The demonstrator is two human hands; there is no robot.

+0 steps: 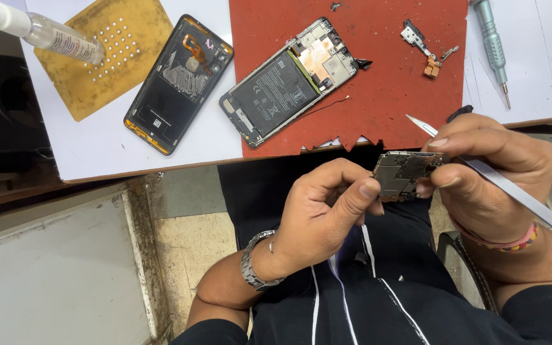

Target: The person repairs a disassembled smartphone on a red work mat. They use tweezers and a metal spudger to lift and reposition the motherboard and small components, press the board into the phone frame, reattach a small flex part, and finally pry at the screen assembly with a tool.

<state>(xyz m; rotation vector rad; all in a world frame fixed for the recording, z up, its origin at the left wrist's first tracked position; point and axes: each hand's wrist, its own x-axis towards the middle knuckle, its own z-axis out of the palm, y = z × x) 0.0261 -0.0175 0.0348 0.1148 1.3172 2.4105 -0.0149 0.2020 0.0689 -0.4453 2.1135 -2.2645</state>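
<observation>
Metal shielding covers the circuit board (407, 172), which we find held in the air below the tabletop (116, 137) edge, over the person's dark-clothed lap. Our left hand (324, 214) pinches the board's left end between thumb and curled fingers; a steel watch (255, 259) sits on that wrist. Our right hand (487, 172) grips the board's right end with thumb and forefinger and also carries tweezers (512, 188), laid along the fingers with the tip pointing up and left, clear of the board. A pink and yellow band (512, 243) circles the right wrist.

On the tabletop we note a red mat (384, 76) with a ragged lower edge. An opened phone (292, 80) lies on it at a slant, its black battery exposed and bearing a label of small pale marks; a copper-coloured patch shows at its upper end. Up and to the right on the mat lies a small part (424, 48) with an orange flex end.

Left of the mat rests the phone's back cover (177, 83), inner face up, with a small white sticker near its lower end. Further left is a yellow-brown pad (107, 54) pierced with rows of holes, and a clear bottle (39, 30) lies across its top corner. A grey-green screwdriver (493, 48) lies on the white surface right of the mat.
</observation>
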